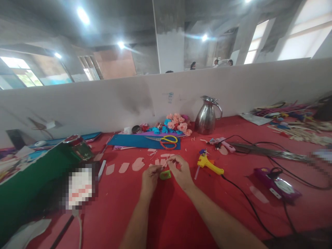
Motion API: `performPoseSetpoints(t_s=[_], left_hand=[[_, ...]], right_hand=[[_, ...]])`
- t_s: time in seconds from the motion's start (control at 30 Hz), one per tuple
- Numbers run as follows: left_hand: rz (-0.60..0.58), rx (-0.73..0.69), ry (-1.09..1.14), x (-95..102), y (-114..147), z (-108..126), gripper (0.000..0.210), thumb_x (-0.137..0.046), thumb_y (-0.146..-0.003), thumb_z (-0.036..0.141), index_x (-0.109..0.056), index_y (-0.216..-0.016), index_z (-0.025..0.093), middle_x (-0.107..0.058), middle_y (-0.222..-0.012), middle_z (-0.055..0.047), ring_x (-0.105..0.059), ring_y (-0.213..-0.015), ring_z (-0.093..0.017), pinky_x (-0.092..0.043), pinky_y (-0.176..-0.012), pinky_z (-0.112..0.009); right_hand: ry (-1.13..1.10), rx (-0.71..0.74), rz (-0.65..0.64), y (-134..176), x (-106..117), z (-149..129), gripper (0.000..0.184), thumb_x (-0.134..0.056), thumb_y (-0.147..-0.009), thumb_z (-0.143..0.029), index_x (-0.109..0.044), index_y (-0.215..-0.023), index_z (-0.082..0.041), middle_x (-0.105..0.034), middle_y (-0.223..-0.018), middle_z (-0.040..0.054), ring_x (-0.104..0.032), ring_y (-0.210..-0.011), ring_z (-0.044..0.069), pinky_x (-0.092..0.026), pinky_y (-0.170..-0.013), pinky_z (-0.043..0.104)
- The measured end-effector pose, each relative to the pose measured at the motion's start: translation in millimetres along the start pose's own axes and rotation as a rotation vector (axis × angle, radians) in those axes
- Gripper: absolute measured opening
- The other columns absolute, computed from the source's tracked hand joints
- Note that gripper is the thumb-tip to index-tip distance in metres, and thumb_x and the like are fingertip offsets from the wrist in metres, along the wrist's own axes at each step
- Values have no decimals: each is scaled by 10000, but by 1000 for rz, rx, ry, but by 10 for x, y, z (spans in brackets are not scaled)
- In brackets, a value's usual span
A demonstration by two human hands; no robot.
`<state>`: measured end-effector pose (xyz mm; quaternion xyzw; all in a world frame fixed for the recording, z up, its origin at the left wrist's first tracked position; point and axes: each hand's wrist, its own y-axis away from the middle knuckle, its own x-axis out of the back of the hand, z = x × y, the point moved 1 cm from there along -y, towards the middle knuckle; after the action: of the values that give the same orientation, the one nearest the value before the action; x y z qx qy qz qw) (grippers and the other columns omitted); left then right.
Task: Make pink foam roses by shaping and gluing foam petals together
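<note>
My left hand (151,178) and my right hand (182,172) meet close together over the red table (116,204). The fingers of each are closed in a pinch at a small pale pink piece between them, too small to make out clearly. Just below the fingertips lies a small lime-green object (165,175). Pink cut-out pieces (138,164) are spread to the left and behind my hands. Beyond them, scissors (168,139) with yellow and red handles rest on a blue sheet (129,140). To the right lies a yellow glue gun (210,164) with a glue stick in it.
Pink and blue artificial flowers (178,124) and a metal jug (206,116) stand by the white partition (109,103). A purple power strip (277,185) and black cables lie at right. A green box (33,183), a lidded jar (77,147) and a blurred-out device (80,188) are at left.
</note>
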<state>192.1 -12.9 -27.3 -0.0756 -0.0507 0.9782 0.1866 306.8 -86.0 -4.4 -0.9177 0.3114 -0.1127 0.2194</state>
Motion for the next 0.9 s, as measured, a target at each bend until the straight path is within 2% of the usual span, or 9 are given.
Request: performPoseSetpoints(t_s=[0.27,0.4,0.5,0.6,0.67,0.77,0.83,0.9], left_hand=[[35,30,44,7,3,-13,123,-725,-540,78,-704,-543,200,-658,-614,-40,-557,-618,-176,-406,-581,-243],[30,5,-12,34,-3,-46,46,-733,-571,171,-714,-605,195,-668,-649,-38,-565,-649,-176,-416,-604,-245],[92,11,-21,71,0,-59,128,-714,-625,282,-707,-700,178,-658,-696,-35,-567,-675,-169,-430,-609,-243],[208,-17,1,115,6,-42,174,-679,-673,354,-647,-688,183,-591,-647,-3,-523,-627,-140,-421,-569,-221],[285,-81,-5,149,6,-22,187,-656,-705,363,-599,-658,191,-536,-600,20,-483,-602,-122,-403,-567,-203],[346,-187,20,200,-6,0,211,-624,-748,362,-557,-644,191,-486,-595,37,-444,-597,-99,-374,-586,-185],[366,-205,95,228,-20,7,216,-625,-750,371,-557,-658,187,-478,-607,43,-429,-586,-86,-359,-580,-181],[397,-178,193,250,-36,13,219,-658,-716,382,-571,-685,183,-498,-621,45,-428,-573,-76,-349,-561,-180]], right_hand=[[24,-12,18,-21,22,-4,108,-511,-770,-257,-589,-728,-196,-612,-737,14,-531,-723,152,-421,-693,262],[37,-31,60,-30,40,25,121,-495,-768,-257,-585,-718,-195,-607,-722,9,-533,-720,155,-418,-691,263],[31,-71,85,-38,48,64,133,-489,-770,-270,-588,-735,-189,-609,-731,12,-534,-708,155,-414,-678,260],[56,-87,63,-41,37,119,139,-492,-767,-282,-583,-722,-187,-604,-709,10,-528,-675,152,-408,-652,257],[122,-92,13,-35,21,170,143,-488,-765,-274,-592,-715,-191,-615,-710,12,-530,-671,154,-405,-639,258],[313,-95,-180,-1,-9,258,115,-517,-727,-216,-628,-698,-205,-644,-709,14,-544,-672,162,-391,-628,260],[470,-73,-337,37,-24,306,82,-571,-682,-196,-648,-701,-218,-647,-682,13,-547,-661,171,-367,-605,261],[595,-44,-432,71,-29,336,75,-625,-659,-216,-657,-726,-226,-646,-673,18,-546,-655,180,-339,-580,261]])
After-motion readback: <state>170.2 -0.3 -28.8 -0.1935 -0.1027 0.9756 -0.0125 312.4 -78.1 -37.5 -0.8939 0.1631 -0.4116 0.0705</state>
